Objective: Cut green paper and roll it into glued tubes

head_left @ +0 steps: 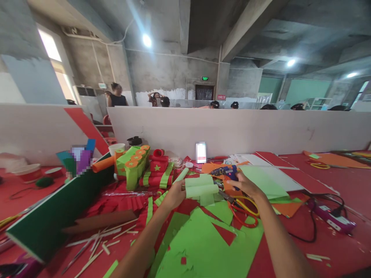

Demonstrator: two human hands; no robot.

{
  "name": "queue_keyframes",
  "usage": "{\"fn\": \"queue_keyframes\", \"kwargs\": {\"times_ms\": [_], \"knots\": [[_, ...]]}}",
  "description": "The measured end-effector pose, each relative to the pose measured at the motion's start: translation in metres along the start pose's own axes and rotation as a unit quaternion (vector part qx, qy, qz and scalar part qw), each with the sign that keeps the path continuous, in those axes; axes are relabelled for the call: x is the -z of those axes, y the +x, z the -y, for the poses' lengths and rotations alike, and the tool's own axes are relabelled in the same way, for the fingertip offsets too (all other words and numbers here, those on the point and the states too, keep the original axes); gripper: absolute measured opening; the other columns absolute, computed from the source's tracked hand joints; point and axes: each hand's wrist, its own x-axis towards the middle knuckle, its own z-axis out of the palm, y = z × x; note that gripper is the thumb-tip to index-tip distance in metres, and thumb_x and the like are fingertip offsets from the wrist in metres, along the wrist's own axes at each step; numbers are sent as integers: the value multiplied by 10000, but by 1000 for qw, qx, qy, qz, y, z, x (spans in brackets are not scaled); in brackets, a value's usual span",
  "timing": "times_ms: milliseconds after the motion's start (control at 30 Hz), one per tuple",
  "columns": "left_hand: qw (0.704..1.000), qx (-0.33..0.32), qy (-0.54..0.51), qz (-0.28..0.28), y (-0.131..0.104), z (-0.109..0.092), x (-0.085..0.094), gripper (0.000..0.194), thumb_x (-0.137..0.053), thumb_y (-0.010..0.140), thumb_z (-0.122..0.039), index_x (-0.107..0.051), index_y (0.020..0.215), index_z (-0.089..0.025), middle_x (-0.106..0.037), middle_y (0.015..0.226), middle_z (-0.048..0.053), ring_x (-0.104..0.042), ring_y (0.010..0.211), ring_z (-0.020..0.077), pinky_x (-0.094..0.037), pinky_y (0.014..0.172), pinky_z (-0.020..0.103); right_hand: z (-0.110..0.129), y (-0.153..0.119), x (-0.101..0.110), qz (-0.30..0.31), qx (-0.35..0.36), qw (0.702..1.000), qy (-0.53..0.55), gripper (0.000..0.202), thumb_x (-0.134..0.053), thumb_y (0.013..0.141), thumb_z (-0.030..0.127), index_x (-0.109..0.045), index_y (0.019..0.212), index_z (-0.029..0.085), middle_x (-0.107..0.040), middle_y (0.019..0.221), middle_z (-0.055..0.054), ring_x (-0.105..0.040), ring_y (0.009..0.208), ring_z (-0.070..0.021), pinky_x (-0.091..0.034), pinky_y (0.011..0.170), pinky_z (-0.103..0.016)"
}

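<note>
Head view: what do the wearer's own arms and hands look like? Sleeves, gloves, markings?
The left hand and right hand are ungloved. The left forearm and right forearm are bare, with no sleeve, watch or bracelet visible. No markings are discernible; rings are too small to rule out.

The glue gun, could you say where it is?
In the head view, right of centre, the blue glue gun is in the right hand, beside the pale green paper in the left hand.

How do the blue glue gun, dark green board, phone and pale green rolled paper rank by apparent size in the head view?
1. Dark green board
2. Pale green rolled paper
3. Blue glue gun (partly hidden)
4. Phone
</note>
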Motion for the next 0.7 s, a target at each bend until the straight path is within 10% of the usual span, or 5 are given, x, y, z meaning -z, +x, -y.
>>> {"fn": "queue_keyframes", "kwargs": {"times_ms": [700], "knots": [[1000, 6, 19, -11, -1, -15, -1, 436, -747, 702, -256, -684, 1098, -85, -758, 879, 109, -696, 707, 220, -553, 637, 299, -33, 23, 15, -120, -38, 982, -138, 133, -567, 725, 183, -568, 856, 197, -614, 615, 14, -599, 553, -183, -450, 533, -271]]}}
